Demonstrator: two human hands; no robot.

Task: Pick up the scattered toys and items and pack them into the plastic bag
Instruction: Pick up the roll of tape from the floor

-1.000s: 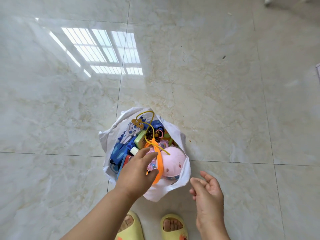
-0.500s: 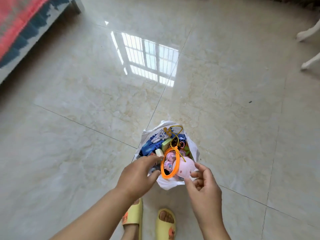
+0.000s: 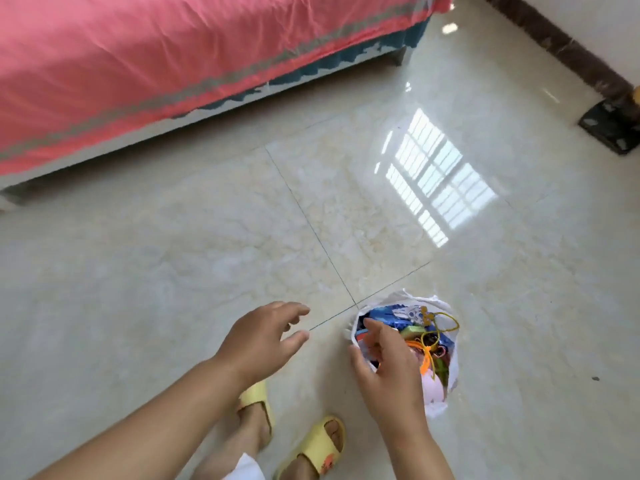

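The right hand (image 3: 388, 372) hovered with loose fingers over the full plastic bag (image 3: 438, 407); the left hand (image 3: 263, 341) was spread, empty. Gathering the rim evenly seemed wise.

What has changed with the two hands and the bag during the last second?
The left hand left the toys and now hovers open over the floor, left of the plastic bag. The right hand moved from beside the bag to its rim; whether it grips the plastic is unclear. The camera view turned, so a bed appears. The bag stayed on the floor, full and open.

Home bedroom: bed (image 3: 145, 64) with pink sheet, polished marble-tile floor (image 3: 173, 254).
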